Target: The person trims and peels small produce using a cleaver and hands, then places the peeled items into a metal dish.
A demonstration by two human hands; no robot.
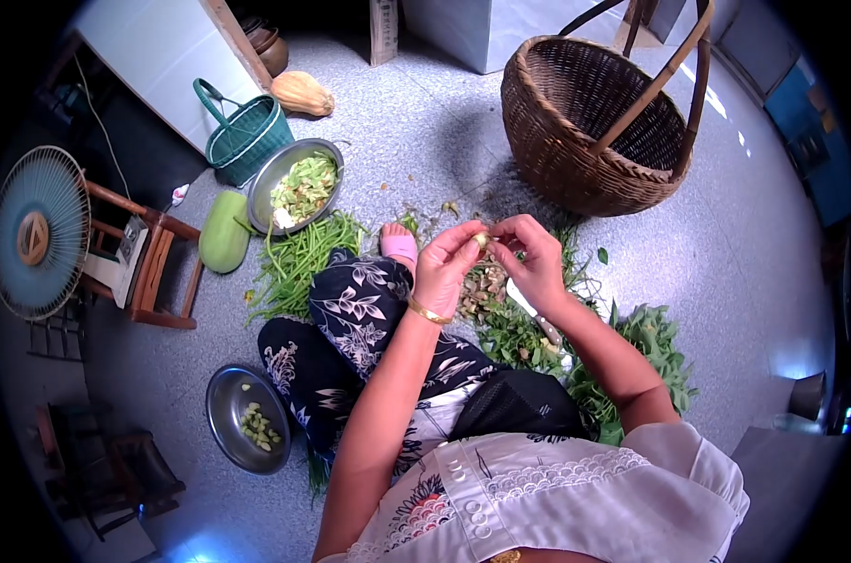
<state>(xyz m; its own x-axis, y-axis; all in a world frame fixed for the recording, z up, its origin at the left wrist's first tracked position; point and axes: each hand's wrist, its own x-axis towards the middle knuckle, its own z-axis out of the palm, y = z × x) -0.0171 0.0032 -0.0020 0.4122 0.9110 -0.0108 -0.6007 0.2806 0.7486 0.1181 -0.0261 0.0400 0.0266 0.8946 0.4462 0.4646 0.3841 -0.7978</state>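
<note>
Grey floor (402,127), bowl (225,410) of pale-green pieces (259,428)

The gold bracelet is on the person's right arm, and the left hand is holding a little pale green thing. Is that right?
Not quite: the head view shows the gold bracelet on the left arm, not the right. The left hand is holding a little pale green thing, as you said.
</note>
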